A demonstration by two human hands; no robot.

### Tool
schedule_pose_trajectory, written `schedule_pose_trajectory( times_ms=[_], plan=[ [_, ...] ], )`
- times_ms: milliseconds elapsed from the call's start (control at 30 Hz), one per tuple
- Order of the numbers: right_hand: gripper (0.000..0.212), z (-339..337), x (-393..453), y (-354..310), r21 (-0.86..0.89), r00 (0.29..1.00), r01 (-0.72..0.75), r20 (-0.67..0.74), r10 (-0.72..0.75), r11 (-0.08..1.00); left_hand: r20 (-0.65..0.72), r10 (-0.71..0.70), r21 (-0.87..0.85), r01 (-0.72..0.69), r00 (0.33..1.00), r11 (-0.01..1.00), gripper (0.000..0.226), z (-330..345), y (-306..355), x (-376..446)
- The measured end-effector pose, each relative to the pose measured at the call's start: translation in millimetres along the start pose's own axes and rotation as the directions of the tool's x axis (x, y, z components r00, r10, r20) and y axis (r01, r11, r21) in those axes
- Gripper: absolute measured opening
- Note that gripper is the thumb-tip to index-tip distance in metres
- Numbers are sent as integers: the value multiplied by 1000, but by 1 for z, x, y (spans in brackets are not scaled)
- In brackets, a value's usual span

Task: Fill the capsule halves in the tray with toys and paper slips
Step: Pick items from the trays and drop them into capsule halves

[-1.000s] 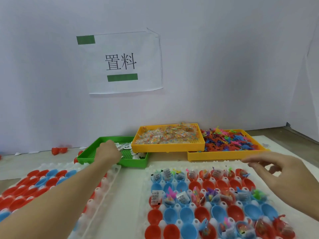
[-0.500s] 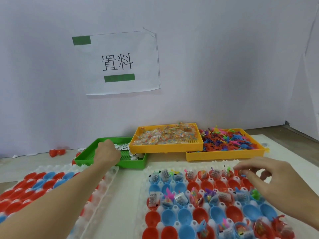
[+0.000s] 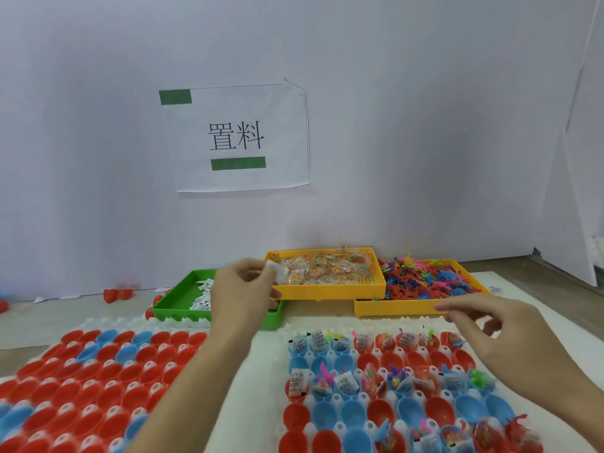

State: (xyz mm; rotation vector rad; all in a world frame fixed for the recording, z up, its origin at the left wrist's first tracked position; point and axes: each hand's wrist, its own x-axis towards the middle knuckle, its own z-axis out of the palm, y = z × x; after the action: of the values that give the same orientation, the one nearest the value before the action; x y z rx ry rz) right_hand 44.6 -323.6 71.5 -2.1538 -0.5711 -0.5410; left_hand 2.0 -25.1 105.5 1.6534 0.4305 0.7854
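My left hand (image 3: 243, 291) is raised above the green tray (image 3: 178, 300) of paper slips and pinches a white paper slip (image 3: 277, 273) between thumb and fingers. My right hand (image 3: 490, 325) hovers with loosely spread fingers over the far right of the white capsule tray (image 3: 346, 320), holding nothing I can see. In that tray sit red and blue capsule halves (image 3: 356, 413); some hold slips and small toys, others are bare.
A yellow tray of wrapped toys (image 3: 327, 271) overlaps a second yellow tray of coloured plastic figures (image 3: 425, 279) behind the capsule tray. Another tray of red and blue halves (image 3: 98, 377) lies on the left. A white wall with a paper sign (image 3: 242, 138) stands close behind.
My left hand has lifted out of the green tray and moved right with a paper slip. My right hand stays over the capsule tray's far right.
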Motion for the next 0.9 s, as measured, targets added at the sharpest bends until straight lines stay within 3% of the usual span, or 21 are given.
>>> schedule_pose_trajectory(
  times_ms=[200, 300, 433, 567, 667, 767, 900],
  plan=[
    [19, 13, 18, -56, 131, 983, 12, 179, -35, 991, 148, 61, -165, -36, 987, 986, 18, 3, -10, -64],
    [29, 25, 18, -79, 216, 958, -53, 285, -12, 975, 200, 146, -144, -118, 969, 983, 21, 8, -14, -76],
    [33, 38, -1, -86, 242, 942, -131, 334, 44, 961, 298, 286, -115, -264, 911, 958, 42, 7, -19, -88],
    [35, 38, -17, -84, 259, 912, -195, 404, 77, 946, 365, 347, -136, -319, 864, 938, 44, 8, -23, -101],
    [22, 34, -19, -82, 358, 900, -265, 425, 96, 895, 380, 357, -120, -338, 853, 934, 42, 8, -26, -104],
    [10, 29, -18, -78, 342, 896, -281, 428, 117, 897, 395, 343, -82, -339, 852, 937, 46, 6, -26, -105],
    [16, 19, -15, -74, 248, 887, -210, 455, 77, 946, 394, 298, 15, -331, 869, 944, 41, 8, -30, -102]
  ],
)
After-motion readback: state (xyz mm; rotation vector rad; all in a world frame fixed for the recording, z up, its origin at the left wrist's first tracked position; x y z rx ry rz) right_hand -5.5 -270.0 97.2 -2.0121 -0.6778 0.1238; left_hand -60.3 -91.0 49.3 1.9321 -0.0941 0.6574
